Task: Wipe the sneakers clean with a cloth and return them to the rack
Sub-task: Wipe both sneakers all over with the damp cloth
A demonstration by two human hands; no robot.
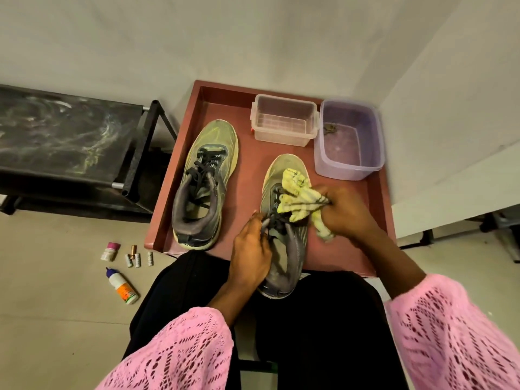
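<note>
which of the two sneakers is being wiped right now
The right sneaker, nearer the purple tub: both hands grip it, the right hand holding the cloth. The left sneaker sits untouched.

No legible text, brand, number or sign found. The orange label on the white bottle lying on the floor is too small to read.

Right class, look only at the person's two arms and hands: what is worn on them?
Both arms wear loose pink open-knit sleeves, left sleeve and right sleeve, patterned with small holes. The left hand and right hand are bare: no gloves.
</note>
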